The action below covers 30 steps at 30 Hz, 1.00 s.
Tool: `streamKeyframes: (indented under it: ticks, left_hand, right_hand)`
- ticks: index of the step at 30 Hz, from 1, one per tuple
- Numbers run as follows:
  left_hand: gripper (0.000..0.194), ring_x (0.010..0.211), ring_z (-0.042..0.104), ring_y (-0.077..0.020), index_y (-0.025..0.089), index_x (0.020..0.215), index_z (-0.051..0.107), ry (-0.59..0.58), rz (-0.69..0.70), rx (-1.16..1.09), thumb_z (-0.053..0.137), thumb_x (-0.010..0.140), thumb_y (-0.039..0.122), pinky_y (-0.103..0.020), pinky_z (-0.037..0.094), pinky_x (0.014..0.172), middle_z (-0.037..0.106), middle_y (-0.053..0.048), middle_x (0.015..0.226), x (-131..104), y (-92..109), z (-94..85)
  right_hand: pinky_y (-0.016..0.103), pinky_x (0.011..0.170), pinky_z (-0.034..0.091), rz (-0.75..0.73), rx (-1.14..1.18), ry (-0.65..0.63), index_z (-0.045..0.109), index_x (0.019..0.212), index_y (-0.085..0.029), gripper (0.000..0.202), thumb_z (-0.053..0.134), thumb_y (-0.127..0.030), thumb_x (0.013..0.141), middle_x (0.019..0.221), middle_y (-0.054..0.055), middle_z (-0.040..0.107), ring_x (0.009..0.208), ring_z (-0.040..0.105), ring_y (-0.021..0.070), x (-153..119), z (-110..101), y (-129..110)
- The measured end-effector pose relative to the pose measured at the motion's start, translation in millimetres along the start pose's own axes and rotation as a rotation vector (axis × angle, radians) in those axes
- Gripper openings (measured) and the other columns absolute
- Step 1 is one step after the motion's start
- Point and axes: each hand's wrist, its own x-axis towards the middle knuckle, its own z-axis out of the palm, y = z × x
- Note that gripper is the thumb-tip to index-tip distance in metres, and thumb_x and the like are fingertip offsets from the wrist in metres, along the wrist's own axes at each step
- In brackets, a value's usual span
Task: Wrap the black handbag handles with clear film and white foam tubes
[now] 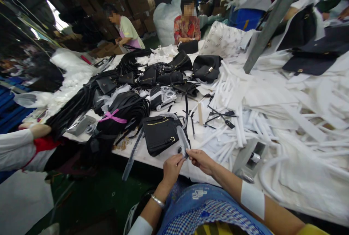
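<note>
A black handbag (158,135) with a gold zip and buckle lies on the table edge in front of me. Beside it, a strip of clear plastic wrap (183,138) runs down to my fingers, seemingly around a dark strap. My left hand (172,167) pinches the lower end of this wrap. Close by on the right, my right hand (201,159) grips the same end between thumb and fingers. Another plastic-covered strap (132,157) hangs over the table edge left of the bag. The exact contact at my fingertips is too small to make out.
Several black bags (163,73) and bundled black straps (128,106) cover the table's middle. White foam tubes (240,126) and a tape dispenser (251,158) lie to the right. A slanted metal post (268,24) rises there. Co-workers stand across the table and at left.
</note>
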Motion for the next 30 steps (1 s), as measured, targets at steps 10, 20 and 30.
streamKeyframes:
  ticks: [10, 20, 30]
  left_hand:
    - [0.039, 0.061, 0.051, -0.0084, 0.017, 0.104, 0.067, -0.087, -0.612, -0.774, 0.062, 0.074, 0.04, -0.017, 0.028, 0.045, 0.066, -0.006, 0.09, 30, -12, -18.8]
    - [0.039, 0.061, 0.05, -0.0144, 0.012, 0.078, 0.071, -0.182, -0.385, -0.537, 0.069, 0.067, 0.049, -0.023, 0.034, 0.055, 0.062, -0.002, 0.064, 57, -25, -28.7]
    - [0.02, 0.064, 0.054, -0.0177, 0.018, 0.076, 0.065, -0.471, 0.01, 0.003, 0.05, 0.084, 0.029, -0.027, 0.036, 0.061, 0.062, -0.003, 0.068, 73, -56, -50.8]
  right_hand:
    - [0.027, 0.062, 0.042, -0.37, -0.47, 0.044, 0.072, 0.077, -0.017, 0.027, 0.067, -0.043, 0.072, 0.07, 0.002, 0.064, 0.064, 0.052, 0.015, 16, 10, 2]
    - [0.034, 0.081, 0.048, -0.405, -0.652, 0.097, 0.074, 0.091, -0.023, 0.03, 0.059, -0.047, 0.08, 0.103, 0.009, 0.067, 0.091, 0.061, 0.0234, 19, 25, 25]
    - [0.026, 0.065, 0.047, -0.022, -0.02, 0.295, 0.061, 0.068, -0.015, 0.045, 0.064, -0.059, 0.071, 0.065, 0.001, 0.056, 0.061, 0.052, 0.0116, 44, 60, 33]
